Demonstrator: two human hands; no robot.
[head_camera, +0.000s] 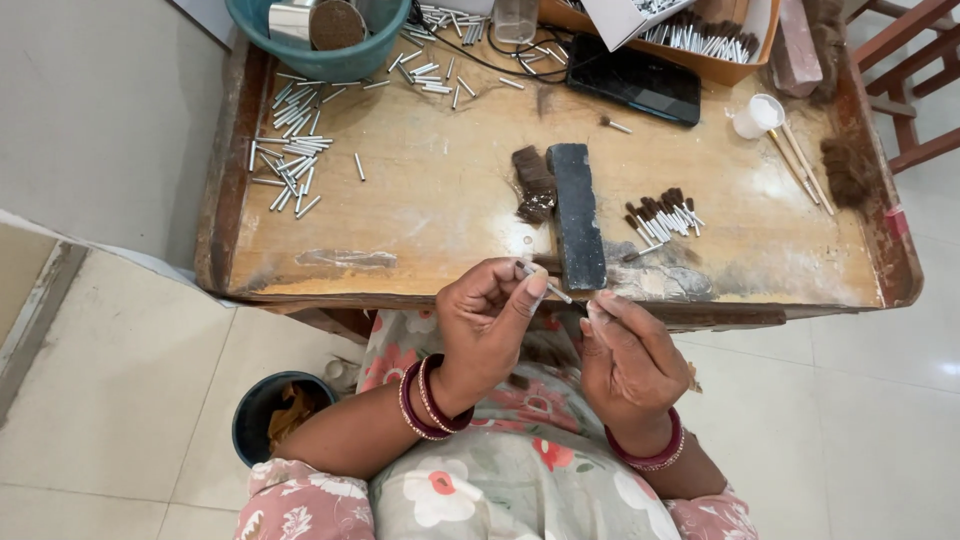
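Note:
My left hand (487, 318) pinches a thin silver metal tube (545, 286) between thumb and fingers at the near edge of the wooden table (420, 215). My right hand (622, 352) meets the tube's lower end, fingertips pinched on a small dark tuft that is barely visible. Just beyond the hands lie a dark rectangular block (577, 215) and a clump of brown hair (532, 183). A small pile of finished brush tips (664, 217) lies to the right of the block.
Loose silver tubes (290, 150) are scattered at the table's left. A teal basin (320, 35), a black phone (633, 78), a cardboard box of tubes (700, 40) and a white cup (757, 115) sit at the back. A dark bucket (280, 412) stands on the floor.

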